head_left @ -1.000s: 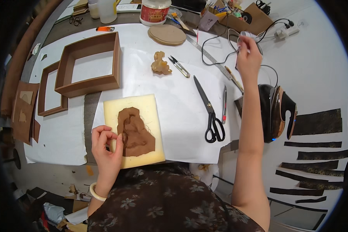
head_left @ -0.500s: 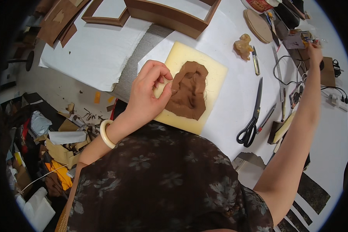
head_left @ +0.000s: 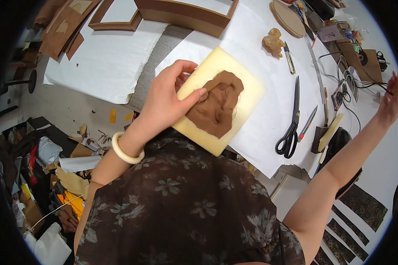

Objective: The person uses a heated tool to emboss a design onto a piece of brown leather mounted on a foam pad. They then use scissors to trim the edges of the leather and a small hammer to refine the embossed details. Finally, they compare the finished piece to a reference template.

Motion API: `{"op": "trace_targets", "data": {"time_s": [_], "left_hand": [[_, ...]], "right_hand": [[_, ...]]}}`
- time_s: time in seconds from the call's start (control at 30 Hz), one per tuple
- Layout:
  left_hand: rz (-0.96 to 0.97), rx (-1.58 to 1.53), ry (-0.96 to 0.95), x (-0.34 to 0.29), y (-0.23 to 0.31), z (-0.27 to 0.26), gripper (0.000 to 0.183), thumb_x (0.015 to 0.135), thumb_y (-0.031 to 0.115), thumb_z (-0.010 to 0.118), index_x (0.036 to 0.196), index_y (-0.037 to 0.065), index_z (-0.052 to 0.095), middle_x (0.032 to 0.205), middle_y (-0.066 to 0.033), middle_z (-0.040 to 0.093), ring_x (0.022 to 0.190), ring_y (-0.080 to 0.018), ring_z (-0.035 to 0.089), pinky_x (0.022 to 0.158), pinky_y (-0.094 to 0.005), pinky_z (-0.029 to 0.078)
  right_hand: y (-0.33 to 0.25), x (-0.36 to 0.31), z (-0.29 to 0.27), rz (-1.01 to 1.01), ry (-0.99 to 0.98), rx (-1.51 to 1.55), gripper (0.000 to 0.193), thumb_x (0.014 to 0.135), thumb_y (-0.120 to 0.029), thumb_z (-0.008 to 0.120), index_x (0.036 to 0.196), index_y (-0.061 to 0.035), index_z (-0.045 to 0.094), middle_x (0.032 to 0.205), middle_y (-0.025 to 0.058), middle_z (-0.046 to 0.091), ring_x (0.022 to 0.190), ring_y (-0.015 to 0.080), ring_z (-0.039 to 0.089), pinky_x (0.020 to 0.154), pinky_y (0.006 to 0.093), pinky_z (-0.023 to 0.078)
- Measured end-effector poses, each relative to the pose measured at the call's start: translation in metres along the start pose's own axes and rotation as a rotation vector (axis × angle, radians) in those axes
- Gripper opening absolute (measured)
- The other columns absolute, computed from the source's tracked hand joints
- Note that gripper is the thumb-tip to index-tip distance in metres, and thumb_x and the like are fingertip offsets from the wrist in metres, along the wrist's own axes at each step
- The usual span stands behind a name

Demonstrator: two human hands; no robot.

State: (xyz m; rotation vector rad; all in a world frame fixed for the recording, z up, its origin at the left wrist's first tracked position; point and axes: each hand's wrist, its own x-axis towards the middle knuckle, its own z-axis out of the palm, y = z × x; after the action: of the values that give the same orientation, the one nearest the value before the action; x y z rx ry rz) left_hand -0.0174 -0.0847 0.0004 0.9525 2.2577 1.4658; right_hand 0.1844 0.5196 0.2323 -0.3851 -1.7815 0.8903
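Note:
A pale yellow foam block (head_left: 247,95) bears a brown molded leather piece (head_left: 219,108) with raised, wrinkled relief and loose threads at its edge. My left hand (head_left: 166,95) grips the block by its left side, thumb on top against the leather, fingers partly hidden behind the edge. At the far right rim of the view is my right hand (head_left: 390,104), arm stretched out well away from the block. Its fingers are bent together near something thin and orange-brown, too small to name.
Black scissors (head_left: 292,128), a red-tipped cutter (head_left: 308,123) and a utility knife (head_left: 289,57) lie on white paper right of the block. Behind are an amber-coloured lump (head_left: 273,43), a round wooden board (head_left: 287,20) and a brown frame (head_left: 185,17). Cables (head_left: 349,84) tangle at right.
My left hand has gone from a pinch over the leather's edge to a grip on the foam block, which has turned slightly. My right hand has swung outward to the right, from the boxes.

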Motion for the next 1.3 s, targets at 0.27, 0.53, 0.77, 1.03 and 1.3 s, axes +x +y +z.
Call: {"op": "trace_targets", "data": {"time_s": [0.27,0.53,0.77,1.03,1.3], "left_hand": [[0.134,-0.013,-0.197,0.039,-0.015,-0.014,0.037,0.094,0.018,0.081,0.127,0.004,0.071,0.111,-0.0076,0.078,0.096,-0.0197,0.07,0.09,-0.0355,0.055],[0.046,0.024,-0.167,0.028,-0.004,-0.007,0.046,0.093,0.031,0.084,0.122,-0.002,0.071,0.112,-0.0158,0.079,0.1,-0.0274,0.076,0.089,-0.0398,0.06],[0.005,-0.031,-0.228,0.028,-0.007,-0.008,0.039,0.097,0.026,0.08,0.128,0.002,0.071,0.112,-0.0084,0.078,0.092,-0.0179,0.072,0.086,-0.0342,0.059],[0.034,-0.091,-0.187,0.028,-0.006,-0.006,0.029,0.097,0.017,0.072,0.118,-0.003,0.071,0.104,-0.0159,0.079,0.092,-0.0267,0.077,0.085,-0.0378,0.06],[0.022,-0.116,-0.189,0.029,-0.008,-0.007,0.026,0.098,0.013,0.069,0.119,-0.003,0.07,0.105,-0.0156,0.079,0.093,-0.0269,0.076,0.087,-0.0383,0.06]], "right_hand": [[-0.081,-0.206,0.109,-0.132,-0.538,-0.315,0.026,0.108,-0.02,0.073,0.13,-0.0064,0.077,0.116,0.0045,0.078,0.093,0.0085,0.067,0.077,0.0228,0.05],[-0.095,-0.256,0.205,-0.525,-0.973,-0.297,0.023,0.084,-0.012,0.09,0.105,-0.0066,0.082,0.083,0.0049,0.068,0.074,0.0206,0.063,0.063,0.0338,0.048],[-0.083,-0.257,0.229,-0.627,-1.021,-0.25,0.021,0.083,-0.011,0.09,0.102,-0.0093,0.081,0.087,0.0049,0.068,0.08,0.0251,0.063,0.073,0.0371,0.05],[-0.075,-0.256,0.234,-0.638,-0.996,-0.258,0.023,0.082,-0.012,0.09,0.104,-0.0103,0.082,0.09,0.0047,0.07,0.083,0.0248,0.066,0.075,0.0373,0.051],[-0.071,-0.256,0.229,-0.624,-0.969,-0.254,0.024,0.081,-0.014,0.091,0.104,-0.0102,0.083,0.092,0.0047,0.07,0.084,0.0243,0.065,0.074,0.0372,0.05]]}}
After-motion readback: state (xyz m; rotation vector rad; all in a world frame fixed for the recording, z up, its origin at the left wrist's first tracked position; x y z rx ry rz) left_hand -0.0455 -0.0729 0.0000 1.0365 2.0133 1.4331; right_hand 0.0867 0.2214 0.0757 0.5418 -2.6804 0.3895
